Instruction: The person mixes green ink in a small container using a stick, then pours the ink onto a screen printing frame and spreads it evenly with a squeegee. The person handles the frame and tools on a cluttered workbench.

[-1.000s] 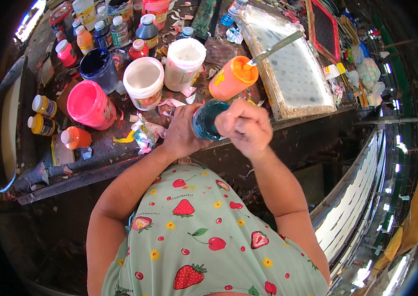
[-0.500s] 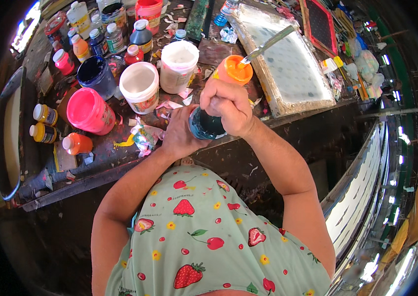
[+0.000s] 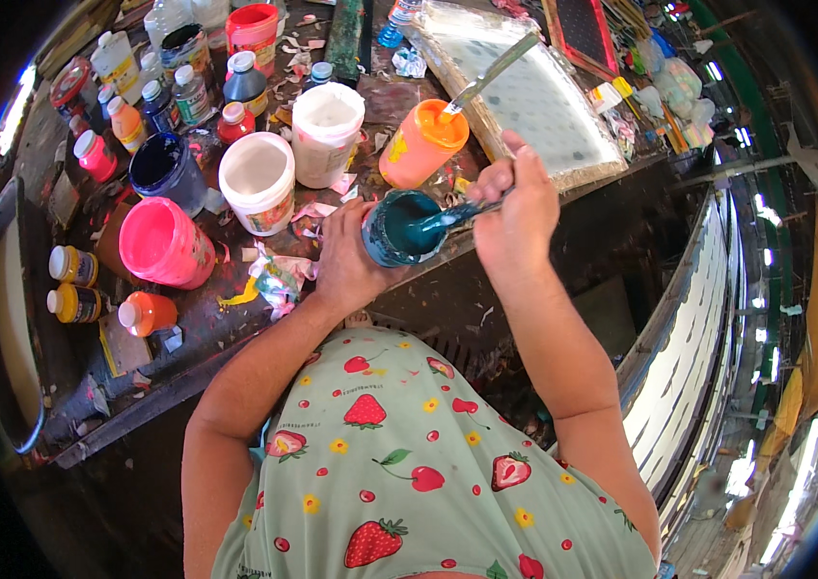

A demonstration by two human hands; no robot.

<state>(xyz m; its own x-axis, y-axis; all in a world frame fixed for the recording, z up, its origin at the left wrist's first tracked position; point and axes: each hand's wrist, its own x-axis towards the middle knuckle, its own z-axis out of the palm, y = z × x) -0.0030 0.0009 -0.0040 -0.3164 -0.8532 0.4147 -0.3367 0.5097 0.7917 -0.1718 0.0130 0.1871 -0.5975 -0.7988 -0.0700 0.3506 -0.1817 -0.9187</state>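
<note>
My left hand (image 3: 343, 256) is wrapped round the side of a teal paint pot (image 3: 380, 239) at the table's front edge. Dark teal paint coats the inside of the pot. Pinched in the fingers of my right hand (image 3: 520, 212) is a paint-coated stirring stick (image 3: 460, 214). It slants over the pot's right rim, its wet teal end at the mouth; whether its tip touches the paint inside, I cannot tell. Just beyond stands an orange paint pot (image 3: 413, 157) with a long flat stirrer (image 3: 496, 75) leaning out of it.
White tubs (image 3: 257, 183) and a pink paint tub (image 3: 166, 243) stand to the left, with several small bottles (image 3: 147, 315) around them. A framed screen (image 3: 534, 106) lies at the right. Crumpled paper (image 3: 282, 278) and paint scraps litter the table (image 3: 206, 333).
My right hand has moved right and turned, and the teal-coated stick now shows at the pot's rim. The orange pot is more fully in view. My left hand keeps its hold.
</note>
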